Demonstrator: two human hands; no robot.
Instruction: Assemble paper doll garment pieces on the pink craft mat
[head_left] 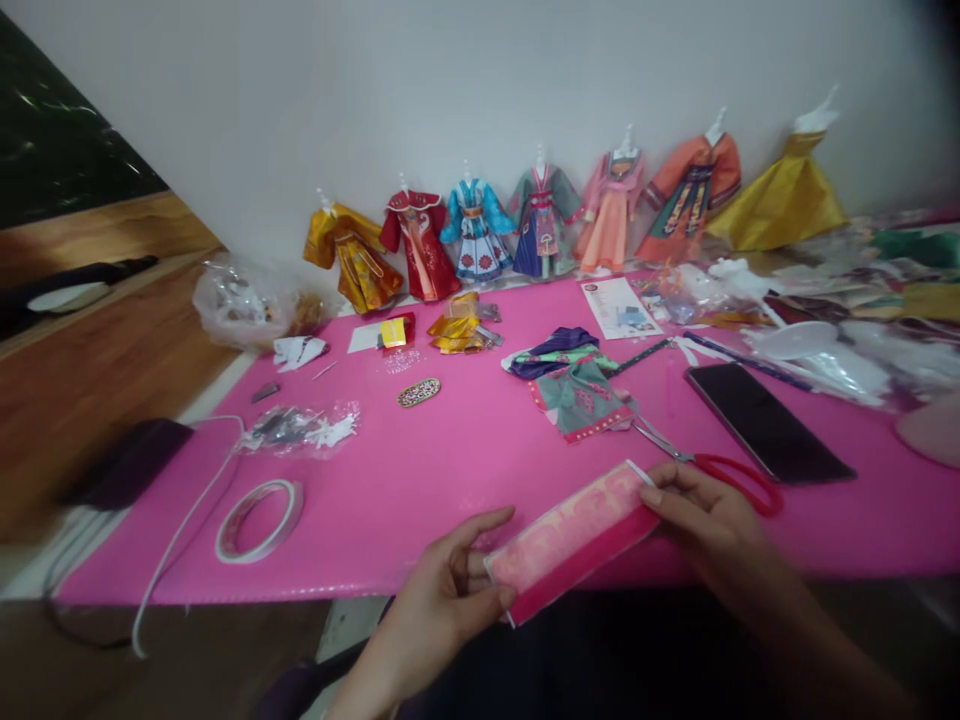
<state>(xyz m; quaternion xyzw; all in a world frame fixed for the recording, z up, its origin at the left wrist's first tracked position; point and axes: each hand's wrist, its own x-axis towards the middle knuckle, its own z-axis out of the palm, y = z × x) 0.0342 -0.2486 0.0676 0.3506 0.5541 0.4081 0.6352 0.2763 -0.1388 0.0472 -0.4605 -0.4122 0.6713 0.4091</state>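
Note:
A strip of pink patterned fabric (574, 540) with a darker magenta band along its lower side is stretched between my two hands above the table's front edge. My left hand (450, 580) pinches its left end, thumb on the front and fingers behind. At the strip's upper right corner, my right hand (697, 510) grips with thumb and fingers. Red-handled scissors (739, 480) lie just beyond my right hand. Folded green, grey and purple fabric pieces (577, 395) rest past the strip, touching the scissors' blades.
Several dressed doll forms (480, 230) lean along the wall behind the pink table (360, 520). A phone (772, 425) lies at right, near plastic bags and fabric (847, 330). At left are a tape roll (259, 522), a white cable (187, 540) and a black device (135, 460).

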